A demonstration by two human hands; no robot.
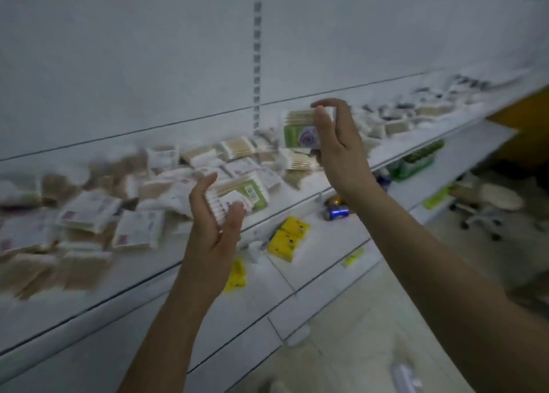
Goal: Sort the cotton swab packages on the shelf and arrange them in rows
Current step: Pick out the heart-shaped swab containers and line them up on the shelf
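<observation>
Head view, closest first: the left hand is up in front of the front edge of the white metal shelf, fingers and thumb curled around a clear plastic pack of wooden-stick cotton swabs with a green label. You can see the white swab tips bunched at the near end and a barcode sticker on the green part. It's held above the shelf rather than lying on it, my guess is so the label can be read before deciding which row it belongs in.

A bit farther along, the right hand pinches a second clear swab pack with a green label and a purple rose print, thumb on top, fingers wrapped behind, pack upright. Same green, so they're probably being matched as a pair.

Behind both hands, the loose heap of swab packages sprawls along the shelf toward its left end, mostly white-labelled and tan, overlapping at all angles, no rows yet. It's blurry, so I can't read any print.

Farther toward the right end there's another scatter of small packs, too smeared to identify.
</observation>
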